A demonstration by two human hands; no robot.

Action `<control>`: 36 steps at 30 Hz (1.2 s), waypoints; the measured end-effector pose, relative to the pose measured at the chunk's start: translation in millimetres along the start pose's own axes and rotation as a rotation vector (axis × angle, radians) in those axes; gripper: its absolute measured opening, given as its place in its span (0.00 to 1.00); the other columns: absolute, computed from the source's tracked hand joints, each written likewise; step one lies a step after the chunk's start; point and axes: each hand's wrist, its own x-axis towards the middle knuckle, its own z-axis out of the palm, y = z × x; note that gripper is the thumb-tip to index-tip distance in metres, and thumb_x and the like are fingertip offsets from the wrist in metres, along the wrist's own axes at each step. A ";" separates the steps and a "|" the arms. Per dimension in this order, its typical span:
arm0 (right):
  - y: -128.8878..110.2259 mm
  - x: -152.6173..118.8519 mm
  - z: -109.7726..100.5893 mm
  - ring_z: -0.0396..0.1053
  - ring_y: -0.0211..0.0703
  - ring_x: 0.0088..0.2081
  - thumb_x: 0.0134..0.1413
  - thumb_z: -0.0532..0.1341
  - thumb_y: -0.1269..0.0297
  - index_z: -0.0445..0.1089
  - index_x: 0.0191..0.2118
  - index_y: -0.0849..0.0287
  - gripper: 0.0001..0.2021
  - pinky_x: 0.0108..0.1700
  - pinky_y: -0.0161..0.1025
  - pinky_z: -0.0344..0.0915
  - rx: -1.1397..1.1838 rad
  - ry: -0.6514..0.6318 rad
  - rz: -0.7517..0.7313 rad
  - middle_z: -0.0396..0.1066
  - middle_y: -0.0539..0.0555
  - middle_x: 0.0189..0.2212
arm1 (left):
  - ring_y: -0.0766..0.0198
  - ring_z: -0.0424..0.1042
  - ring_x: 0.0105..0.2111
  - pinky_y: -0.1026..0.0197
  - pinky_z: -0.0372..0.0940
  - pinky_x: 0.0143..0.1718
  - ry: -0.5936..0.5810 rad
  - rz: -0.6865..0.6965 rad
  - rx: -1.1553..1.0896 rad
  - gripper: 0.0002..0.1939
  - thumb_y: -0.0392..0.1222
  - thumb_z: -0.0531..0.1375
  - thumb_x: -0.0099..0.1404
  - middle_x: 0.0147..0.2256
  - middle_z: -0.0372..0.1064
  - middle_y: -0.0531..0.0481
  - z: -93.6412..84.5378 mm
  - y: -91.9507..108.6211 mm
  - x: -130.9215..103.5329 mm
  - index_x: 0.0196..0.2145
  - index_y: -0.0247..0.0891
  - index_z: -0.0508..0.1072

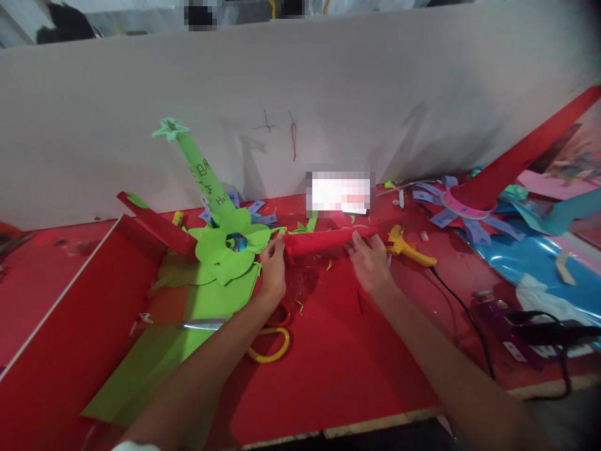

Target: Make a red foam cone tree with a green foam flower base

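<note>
Between my two hands lies a red cone (319, 243), level above the red tabletop, its wide end at the left and its narrow end at the right. My left hand (273, 263) pinches the wide end. The fingers of my right hand (370, 257) close on the cone near its narrow tip. Just left of my left hand sits a green flower cutout (232, 247) with a hole in its middle. A green cone (206, 175) with dark lettering and a pale star on top rises behind it. Scissors (270, 344) with yellow and red handles lie under my left forearm.
A yellow glue gun (408, 246) with a black cord rests right of my right hand. Green sheets (145, 369) lie at the left beside a red panel (70, 332). A tall red cone (526, 150) leans at the right. A grey wall (225, 81) stands behind.
</note>
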 end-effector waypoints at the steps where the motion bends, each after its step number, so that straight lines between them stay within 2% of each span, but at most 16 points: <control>1: -0.3 -0.7 0.8 0.77 0.42 0.45 0.44 0.79 0.59 0.73 0.38 0.50 0.17 0.56 0.46 0.72 0.001 -0.004 0.005 0.79 0.46 0.39 | 0.65 0.61 0.30 0.62 0.60 0.37 -0.027 0.024 0.018 0.23 0.62 0.70 0.59 0.27 0.65 0.54 0.1 1.5 -0.5 0.27 0.39 0.73; 6: -0.7 -2.8 2.6 0.77 0.42 0.42 0.47 0.78 0.54 0.75 0.38 0.50 0.16 0.54 0.45 0.74 0.013 0.004 0.030 0.79 0.47 0.39 | 0.65 0.62 0.31 0.62 0.59 0.36 -0.102 0.086 0.100 0.20 0.59 0.69 0.61 0.28 0.67 0.54 0.7 7.0 -3.0 0.29 0.38 0.75; 12: -2.0 0.9 0.2 0.77 0.42 0.43 0.46 0.79 0.56 0.75 0.38 0.50 0.16 0.54 0.45 0.73 0.014 0.018 -0.005 0.79 0.47 0.38 | 0.65 0.65 0.32 0.61 0.62 0.39 0.039 -0.008 -0.015 0.22 0.62 0.70 0.59 0.30 0.70 0.53 0.6 0.1 -0.6 0.31 0.38 0.77; 17: -2.1 -0.7 1.4 0.77 0.43 0.44 0.47 0.78 0.55 0.76 0.38 0.50 0.16 0.55 0.47 0.74 -0.013 -0.017 -0.017 0.79 0.48 0.39 | 0.65 0.63 0.31 0.62 0.60 0.38 -0.078 0.059 0.058 0.18 0.57 0.69 0.61 0.28 0.68 0.54 -0.4 3.7 -1.4 0.29 0.38 0.76; 23: 2.4 -3.2 0.3 0.78 0.45 0.42 0.47 0.78 0.52 0.75 0.36 0.52 0.17 0.54 0.50 0.75 -0.078 -0.008 0.050 0.79 0.49 0.38 | 0.64 0.63 0.31 0.62 0.59 0.38 -0.087 0.095 0.108 0.18 0.55 0.69 0.61 0.28 0.67 0.54 0.4 6.9 -1.9 0.29 0.37 0.76; 29: -2.1 -1.8 2.6 0.77 0.44 0.43 0.44 0.80 0.55 0.76 0.37 0.52 0.17 0.55 0.49 0.75 -0.032 -0.026 0.027 0.80 0.48 0.40 | 0.64 0.64 0.33 0.62 0.61 0.40 0.033 0.025 0.012 0.20 0.59 0.70 0.59 0.30 0.68 0.53 1.0 3.5 -1.2 0.30 0.38 0.76; 32: -3.9 -2.5 4.5 0.78 0.45 0.45 0.46 0.79 0.55 0.75 0.37 0.51 0.16 0.56 0.49 0.74 -0.030 -0.048 0.015 0.80 0.48 0.39 | 0.65 0.60 0.31 0.63 0.58 0.37 -0.031 0.065 0.049 0.20 0.59 0.69 0.61 0.28 0.64 0.55 0.2 5.4 -2.1 0.28 0.38 0.74; 36: -0.8 -4.0 4.6 0.78 0.47 0.45 0.47 0.78 0.52 0.74 0.37 0.51 0.18 0.55 0.51 0.75 -0.027 -0.013 0.034 0.80 0.49 0.38 | 0.65 0.59 0.29 0.62 0.57 0.35 -0.084 0.110 0.130 0.20 0.58 0.68 0.63 0.27 0.63 0.55 -0.1 9.2 -4.0 0.27 0.38 0.74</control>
